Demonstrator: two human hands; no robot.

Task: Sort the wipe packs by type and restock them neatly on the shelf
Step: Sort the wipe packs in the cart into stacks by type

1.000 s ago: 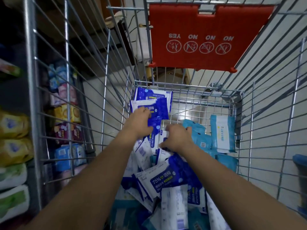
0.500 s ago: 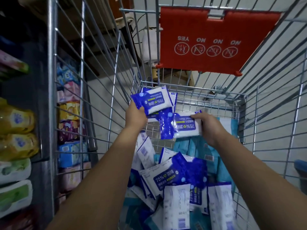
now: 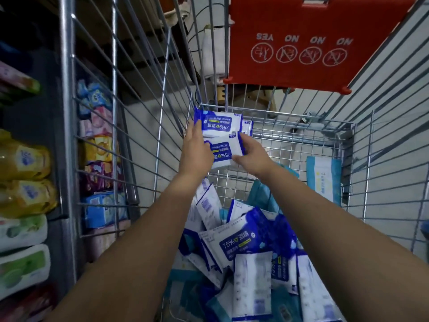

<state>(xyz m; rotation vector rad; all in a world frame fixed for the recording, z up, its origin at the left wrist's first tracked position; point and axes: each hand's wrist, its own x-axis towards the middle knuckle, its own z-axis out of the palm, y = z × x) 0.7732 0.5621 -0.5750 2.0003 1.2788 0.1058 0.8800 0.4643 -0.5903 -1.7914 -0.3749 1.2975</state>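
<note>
- left grip [image 3: 197, 151] curled round blue wipe stack [image 3: 220, 123], frame centre
- right grip [image 3: 251, 156] pinching another blue pack [image 3: 224, 151] just below it
- loose packs [image 3: 241, 245] in cart [image 3: 67, 135] underneath

I log one wire cart [image 3: 67, 135], chrome. Red plastic flap [image 3: 301, 24] at its far end, printed YES, NO, NO, NO. White bag [image 3: 212, 56] beyond that end. Pale floor [image 3: 141, 147] beneath the cart.

Arms stretch forward, left grip [image 3: 197, 148] and right grip [image 3: 251, 156] side by side, clasping wipe packs [image 3: 221, 122].
</note>
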